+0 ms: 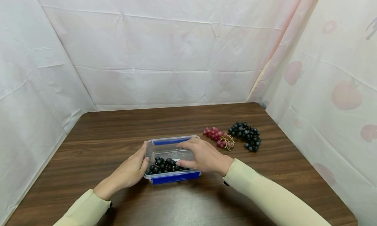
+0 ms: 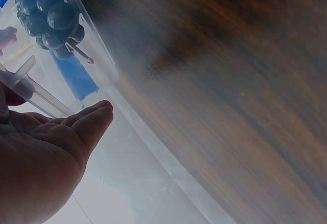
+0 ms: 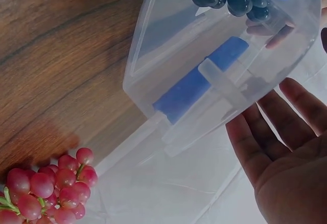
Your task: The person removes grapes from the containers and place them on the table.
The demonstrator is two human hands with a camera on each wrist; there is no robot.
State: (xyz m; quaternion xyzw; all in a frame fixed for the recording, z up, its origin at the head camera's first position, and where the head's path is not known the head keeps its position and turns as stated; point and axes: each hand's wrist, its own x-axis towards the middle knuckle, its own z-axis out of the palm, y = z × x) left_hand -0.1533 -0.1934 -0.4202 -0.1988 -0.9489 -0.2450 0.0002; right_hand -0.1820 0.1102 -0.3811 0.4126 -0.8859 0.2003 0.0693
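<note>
A clear plastic food container point(image 1: 150, 150) with blue strips along its front and back sides sits on the table. Inside it, toward the front, lies a bunch of black grapes point(image 1: 160, 165). My left hand point(image 1: 131, 168) rests along the container's left wall, its fingers extended outside and the thumb at the rim. Over the container's right part reaches my right hand point(image 1: 203, 154), thumb and fingers spread apart, covering the right end of the grapes in the head view. In the right wrist view its fingers point(image 3: 294, 114) overlap the container's rim, with nothing between them.
To the right of the container, a bunch of red grapes point(image 1: 216, 136) with a pale green stem lies on the brown wooden table point(image 1: 117, 127). Beside it is another bunch of black grapes point(image 1: 245, 136). White sheeting point(image 1: 176, 55) hangs behind and at both sides.
</note>
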